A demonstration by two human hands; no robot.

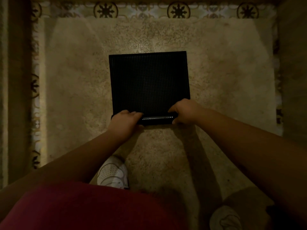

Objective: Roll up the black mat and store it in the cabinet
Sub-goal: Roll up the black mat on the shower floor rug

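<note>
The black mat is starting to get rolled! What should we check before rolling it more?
1. Left hand on the roll's end: ok.
2. Right hand on the other end: ok.
3. Roll started at the near edge of the black mat: ok.
4. Rest of mat lies flat, nothing on it: ok.
5. Roll even and tight: cannot tell, too dark.
6. Cabinet open and ready: cannot tell, not in view.

Legible text: none.
No words, labels, brands or numbers can be read on any surface in this dim view.
</note>
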